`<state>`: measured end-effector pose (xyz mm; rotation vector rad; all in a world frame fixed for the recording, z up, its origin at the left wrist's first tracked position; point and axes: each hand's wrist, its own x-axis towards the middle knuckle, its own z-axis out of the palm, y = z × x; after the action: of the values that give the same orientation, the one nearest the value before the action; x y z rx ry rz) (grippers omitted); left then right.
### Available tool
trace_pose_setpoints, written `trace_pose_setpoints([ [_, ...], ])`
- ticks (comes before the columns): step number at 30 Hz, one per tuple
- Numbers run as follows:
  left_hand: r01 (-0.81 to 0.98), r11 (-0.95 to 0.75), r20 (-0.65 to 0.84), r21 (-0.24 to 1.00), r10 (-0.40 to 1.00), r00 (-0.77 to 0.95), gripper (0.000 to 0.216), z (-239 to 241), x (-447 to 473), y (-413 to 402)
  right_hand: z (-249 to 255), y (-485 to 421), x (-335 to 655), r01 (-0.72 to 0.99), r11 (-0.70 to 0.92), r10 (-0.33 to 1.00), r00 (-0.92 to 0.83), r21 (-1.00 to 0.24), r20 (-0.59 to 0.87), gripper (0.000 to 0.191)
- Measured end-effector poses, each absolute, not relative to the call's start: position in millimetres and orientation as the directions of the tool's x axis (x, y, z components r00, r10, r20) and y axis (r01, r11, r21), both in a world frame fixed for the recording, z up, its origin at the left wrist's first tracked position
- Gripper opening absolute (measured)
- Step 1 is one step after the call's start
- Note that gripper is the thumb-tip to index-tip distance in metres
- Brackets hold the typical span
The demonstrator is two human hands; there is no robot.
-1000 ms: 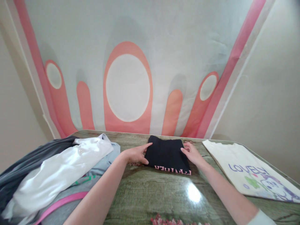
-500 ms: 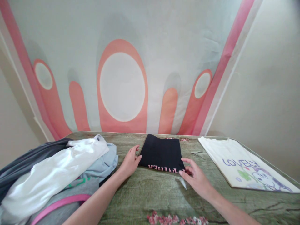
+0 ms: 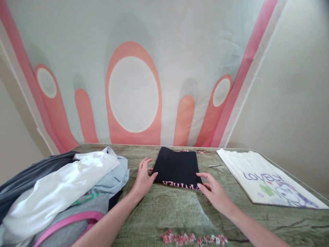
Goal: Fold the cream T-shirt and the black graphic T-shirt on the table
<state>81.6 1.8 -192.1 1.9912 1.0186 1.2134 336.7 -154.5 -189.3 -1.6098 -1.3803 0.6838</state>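
A folded black T-shirt [image 3: 177, 167] with pink lettering along its near edge lies flat on the table between my hands. My left hand [image 3: 144, 180] is at its left side, fingers spread, the thumb tip touching the near left corner. At the right edge, my right hand [image 3: 214, 192] has thumb and index finger apart, their tips on the cloth near the front corner. The other fingers of that hand are curled and partly hidden.
A heap of loose clothes lies at the left, with a white satin garment [image 3: 64, 185] on top and a grey one with a pink band [image 3: 72, 221] in front. A folded white shirt [image 3: 257, 171] reading "LOVELY" lies at the right. Behind the wood-patterned table [image 3: 167, 212] stands a wall.
My left fingers have lifted and spread a little beside the black T-shirt. My right hand has shifted slightly left against its corner. The pale scrap seen near my right thumb no longer shows.
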Motion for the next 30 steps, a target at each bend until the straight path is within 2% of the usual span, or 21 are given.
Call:
trace_pose_setpoints([
  [6,0.471,-0.646,0.571,0.601,0.759,0.314,0.045,-183.3,84.3,-8.5,-192.7,-151.7,341.1,0.614,0.034,0.949,0.229,-0.789,0.218,0.033],
  [11,0.532,-0.63,0.523,0.565,0.773,0.359,0.048,-178.8,83.6,-13.6,-195.5,-148.7,343.4,0.651,0.061,0.944,0.21,-0.756,0.256,0.031],
  [15,0.597,-0.7,0.487,0.392,0.709,0.51,0.038,-167.9,83.5,-23.3,-193.9,-149.0,343.3,0.661,0.075,0.933,0.217,-0.747,0.287,0.028],
  [19,0.498,-0.835,0.406,0.235,0.55,0.73,0.03,-154.1,91.2,-47.3,-194.4,-150.8,343.7,0.605,0.054,0.945,0.225,-0.794,0.236,0.028],
  [24,0.34,-0.912,0.183,0.228,0.383,0.906,0.053,-149.6,98.5,-69.0,-192.9,-153.8,338.8,0.47,0.012,0.969,0.213,-0.883,0.127,0.031],
  [27,0.336,-0.912,0.103,0.236,0.367,0.924,0.055,-151.9,94.7,-63.7,-184.7,-157.8,328.5,0.422,0.008,0.98,0.179,-0.906,0.092,0.032],
  [30,0.348,-0.907,0.093,0.237,0.378,0.921,0.054,-153.4,87.8,-50.5,-172.7,-165.6,313.5,0.369,0.013,0.994,0.093,-0.929,0.051,0.032],
])
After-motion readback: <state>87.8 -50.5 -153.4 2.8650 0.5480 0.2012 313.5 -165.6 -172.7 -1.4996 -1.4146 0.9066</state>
